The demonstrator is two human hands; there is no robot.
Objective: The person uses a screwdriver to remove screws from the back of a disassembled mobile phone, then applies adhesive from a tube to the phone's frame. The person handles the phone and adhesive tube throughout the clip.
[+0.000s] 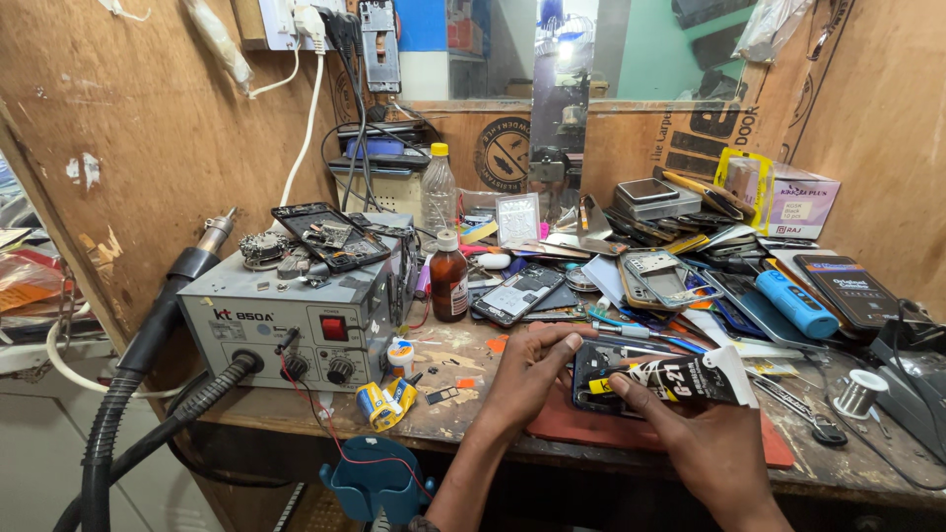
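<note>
left hand (527, 369) grips phone frame (591, 366) | right hand (680, 433) pinches glue tube (680, 379) (long axis lying left-right), nozzle touching frame | both hands adjacent on red mat (591, 429)

A grey hot-air station (296, 315), brown bottle (449, 279) and blue cylinder (796, 304) crowd the bench (473, 419).

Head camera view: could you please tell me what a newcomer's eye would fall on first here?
Probably the two hands at the front edge: the right hand squeezes a black glue tube against a small dark phone part steadied by the left hand. Next, the grey hot-air rework station at left, and the heap of dismantled phones behind.
</note>
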